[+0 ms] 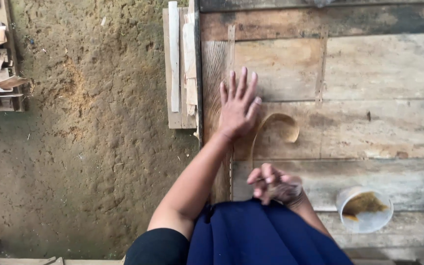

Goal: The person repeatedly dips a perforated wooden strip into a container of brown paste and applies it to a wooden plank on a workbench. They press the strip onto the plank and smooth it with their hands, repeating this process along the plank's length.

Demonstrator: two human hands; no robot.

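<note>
Soft, even daylight, faint shadows; the right hand (275, 185) near the worktop (369, 73) edge is motion-blurred, everything else fairly sharp.

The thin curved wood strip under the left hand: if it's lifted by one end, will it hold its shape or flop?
The strip looks very thin and already bends into a loop, so it is probably springy and light. The left hand pins one end flat to the bench, hinting it may spring back when released. It may also crack if bent sharply.

Blurred right hand (274, 184), grasp unclear
</note>
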